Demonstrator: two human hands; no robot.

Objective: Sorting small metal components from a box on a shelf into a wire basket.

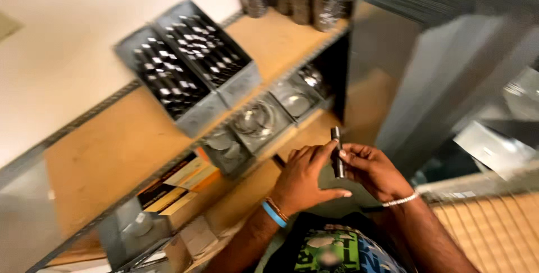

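Fingers (343,153) of both hands pinch a small dark metal piece (337,152), held upright w/ shelves behind.
L hand (303,180) steadies, R hand (373,169) grips its side; looks mid-inspection, needs firm hold.

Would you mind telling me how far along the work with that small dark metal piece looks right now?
Done: two grey bins on the upper shelf already sit full of dark parts. In hand: the left hand and right hand together hold one small dark cylindrical piece upright. Left: that piece is not in any bin.
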